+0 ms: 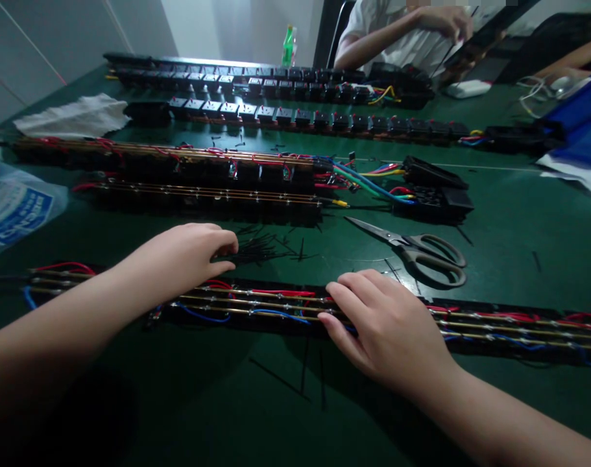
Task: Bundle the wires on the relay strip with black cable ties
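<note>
A long black socket strip [276, 310] lies across the near part of the table, its open side showing brass rods and red and blue wires. My right hand [390, 324] grips it right of the middle, thumb on the near side and fingers over the far edge. Just beyond the strip is a loose pile of thin black cable ties [259, 248]. My left hand [192, 250] reaches over the strip to the pile's left end, fingers curved and apart from the thumb. Nothing shows between them. Scissors [412, 250] lie beyond my right hand.
Two more opened strips [202, 194] with wires and a black end housing [434, 198] lie beyond. Farther back are socket strips [285, 115], a white cloth [74, 117] and a green bottle [288, 47]. A plastic bag [20, 207] sits left. A co-worker's hand [446, 24] works opposite.
</note>
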A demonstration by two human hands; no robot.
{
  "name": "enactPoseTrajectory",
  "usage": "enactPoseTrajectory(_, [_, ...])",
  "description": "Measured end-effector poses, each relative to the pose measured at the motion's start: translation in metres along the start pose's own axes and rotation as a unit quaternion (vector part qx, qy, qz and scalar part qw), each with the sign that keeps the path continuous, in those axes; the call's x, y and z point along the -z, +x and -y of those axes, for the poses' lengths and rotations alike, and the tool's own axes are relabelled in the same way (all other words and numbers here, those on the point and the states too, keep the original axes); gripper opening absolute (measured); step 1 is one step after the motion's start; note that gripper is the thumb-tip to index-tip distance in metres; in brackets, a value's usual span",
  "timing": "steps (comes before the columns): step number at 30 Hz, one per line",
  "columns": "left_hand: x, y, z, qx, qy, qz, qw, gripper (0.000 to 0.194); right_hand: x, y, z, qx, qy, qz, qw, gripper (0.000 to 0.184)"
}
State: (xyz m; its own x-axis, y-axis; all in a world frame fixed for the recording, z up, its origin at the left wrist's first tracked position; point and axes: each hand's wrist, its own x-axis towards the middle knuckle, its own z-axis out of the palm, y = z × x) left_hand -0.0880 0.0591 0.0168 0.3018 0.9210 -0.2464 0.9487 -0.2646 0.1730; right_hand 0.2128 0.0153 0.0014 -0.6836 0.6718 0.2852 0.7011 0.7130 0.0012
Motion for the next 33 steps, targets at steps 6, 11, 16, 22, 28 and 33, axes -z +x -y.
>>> enactPoseTrajectory(6, [0.003,0.000,0.004,-0.014,0.002,-0.044,0.999,0.027,0.000,0.000,0.000,0.006,0.001,-0.005,1.000,0.031])
enactPoseTrajectory(11, [0.011,-0.004,-0.005,-0.021,-0.036,-0.043,0.998,0.026,0.000,0.001,0.001,0.008,0.001,-0.011,1.000,0.031])
enactPoseTrajectory(16, [0.000,0.000,-0.009,-0.023,-0.071,0.001,0.997,0.022,0.000,0.001,0.001,0.008,-0.003,-0.014,1.000,0.031])
enactPoseTrajectory(22, [-0.002,0.003,-0.008,-0.030,-0.093,-0.009,0.995,0.023,0.001,0.001,0.001,0.005,0.002,-0.008,1.000,0.031])
enactPoseTrajectory(28, [0.006,-0.011,-0.026,-0.046,-0.139,-0.067,0.987,0.019,-0.001,-0.002,-0.002,0.043,0.047,-0.099,0.993,0.023])
enactPoseTrajectory(33, [-0.002,-0.039,-0.067,-0.192,-0.085,-0.178,0.961,0.015,0.006,-0.007,0.002,0.173,0.084,-0.181,0.964,0.026])
